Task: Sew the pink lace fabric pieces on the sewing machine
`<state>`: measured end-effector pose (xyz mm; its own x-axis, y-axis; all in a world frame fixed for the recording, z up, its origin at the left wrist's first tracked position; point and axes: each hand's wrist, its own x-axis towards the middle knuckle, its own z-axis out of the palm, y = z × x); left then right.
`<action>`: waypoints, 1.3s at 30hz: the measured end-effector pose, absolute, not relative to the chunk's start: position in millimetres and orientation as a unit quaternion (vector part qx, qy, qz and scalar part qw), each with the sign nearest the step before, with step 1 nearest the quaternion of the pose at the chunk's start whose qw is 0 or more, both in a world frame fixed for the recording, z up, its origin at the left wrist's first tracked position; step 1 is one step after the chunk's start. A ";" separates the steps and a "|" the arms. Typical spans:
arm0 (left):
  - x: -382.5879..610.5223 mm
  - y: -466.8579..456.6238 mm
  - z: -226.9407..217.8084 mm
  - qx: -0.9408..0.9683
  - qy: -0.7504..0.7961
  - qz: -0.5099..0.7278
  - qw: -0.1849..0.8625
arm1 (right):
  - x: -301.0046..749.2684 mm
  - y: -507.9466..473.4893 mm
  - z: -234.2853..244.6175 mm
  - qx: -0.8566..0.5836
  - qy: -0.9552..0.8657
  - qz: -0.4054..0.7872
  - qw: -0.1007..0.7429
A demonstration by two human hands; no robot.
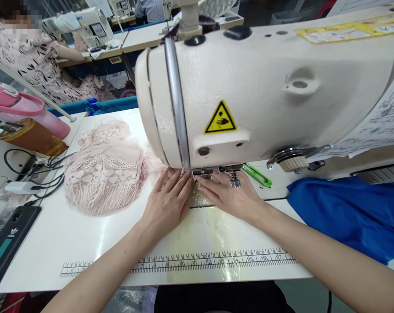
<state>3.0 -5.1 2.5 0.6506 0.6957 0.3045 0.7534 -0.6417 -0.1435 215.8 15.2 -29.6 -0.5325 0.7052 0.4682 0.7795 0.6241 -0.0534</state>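
Side by side, the left hand and right hand press flat, fingers released, on pale pink lace fabric trailing leftward from the cream sewing machine's needle on the white counter.

Our left hand and right hand lie flat, fingertips together, under the sewing machine head. Pink lace is piled just left; blue cloth lies to the right on the table.

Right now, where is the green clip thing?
In the head view, the green thread snips lie on the sewing table under the sewing machine, just right of the right hand and left of the blue cloth.
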 end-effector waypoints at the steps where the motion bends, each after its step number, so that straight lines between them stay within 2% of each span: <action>1: 2.9 -5.2 2.3 -0.900 -0.402 -0.112 0.130 | 215.9 15.4 -28.5 -0.419 -0.874 -0.086 0.232; 17: 4.1 -5.6 3.6 -0.894 -0.411 -0.116 0.131 | 210.5 13.9 -18.3 -0.390 -0.874 -0.171 0.234; 29: 2.0 -5.5 1.1 -0.894 -0.420 -0.097 0.126 | 211.5 14.4 -16.7 -0.403 -0.881 -0.148 0.201; 39: 2.3 -5.1 0.2 -0.888 -0.432 -0.092 0.128 | 213.5 15.2 -18.2 -0.421 -0.875 -0.118 0.209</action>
